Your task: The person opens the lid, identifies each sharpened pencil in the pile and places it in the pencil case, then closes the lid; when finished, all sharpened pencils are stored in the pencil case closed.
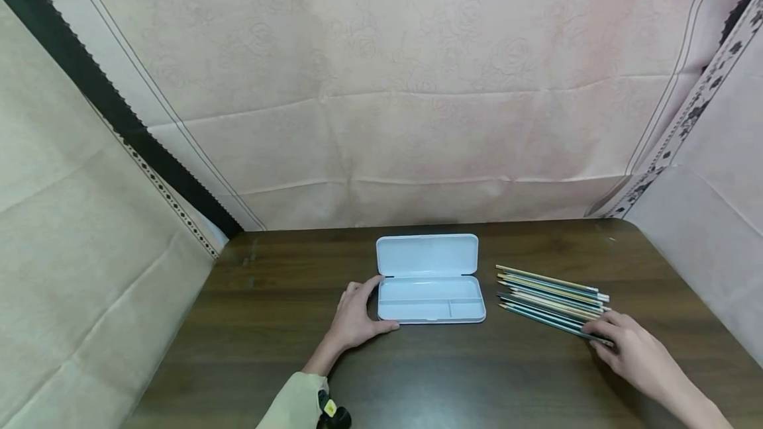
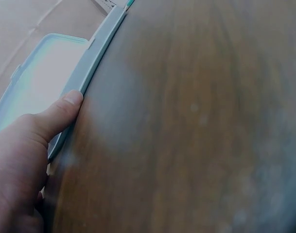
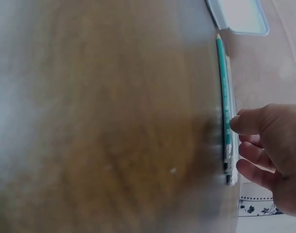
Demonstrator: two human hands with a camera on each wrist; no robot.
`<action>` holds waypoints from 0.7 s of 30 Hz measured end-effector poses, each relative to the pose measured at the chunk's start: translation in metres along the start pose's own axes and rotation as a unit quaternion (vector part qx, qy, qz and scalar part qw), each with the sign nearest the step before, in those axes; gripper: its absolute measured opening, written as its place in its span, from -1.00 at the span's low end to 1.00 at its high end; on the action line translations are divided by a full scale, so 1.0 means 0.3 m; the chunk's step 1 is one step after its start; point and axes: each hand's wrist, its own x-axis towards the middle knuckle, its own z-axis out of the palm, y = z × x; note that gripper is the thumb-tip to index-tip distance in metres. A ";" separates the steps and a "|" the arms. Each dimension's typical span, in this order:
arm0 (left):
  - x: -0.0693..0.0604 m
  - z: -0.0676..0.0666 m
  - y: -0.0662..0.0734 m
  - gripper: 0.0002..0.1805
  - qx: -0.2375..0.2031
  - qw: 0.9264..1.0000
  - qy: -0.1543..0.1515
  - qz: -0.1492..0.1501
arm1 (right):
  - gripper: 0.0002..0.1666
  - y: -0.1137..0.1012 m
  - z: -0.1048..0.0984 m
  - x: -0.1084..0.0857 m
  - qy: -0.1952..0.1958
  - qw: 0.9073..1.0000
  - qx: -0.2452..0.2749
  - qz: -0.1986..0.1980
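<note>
A pale blue plastic pencil case (image 1: 432, 290) lies on the table with its lid (image 1: 427, 255) raised back. Its divided tray holds nothing. My left hand (image 1: 356, 316) grips the case's left end, the thumb along the front edge and a finger at the back corner. In the left wrist view, the thumb (image 2: 65, 109) presses the case's front side. To the right lies a loose row of several pencils (image 1: 551, 296), green and pale ones, tips toward the case. My right hand (image 1: 634, 353) is at their far ends; its fingers touch the nearest green pencil (image 3: 224, 92).
The brown wooden table (image 1: 286, 343) reaches back to a cream cloth wall (image 1: 417, 118). Cloth panels with dark patterned borders rise at the left and right sides. A dark wristband device (image 1: 334, 411) sits at the left sleeve.
</note>
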 end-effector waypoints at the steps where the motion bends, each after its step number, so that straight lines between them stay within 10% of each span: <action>1: 0.000 0.001 -0.001 0.04 0.001 1.000 0.000 0.001 | -0.46 0.000 0.001 -0.005 -0.002 1.000 -0.004 0.004; 21: 0.001 0.004 -0.006 0.04 0.002 1.000 0.000 0.000 | -0.44 0.035 0.024 -0.015 0.012 0.998 0.026 -0.049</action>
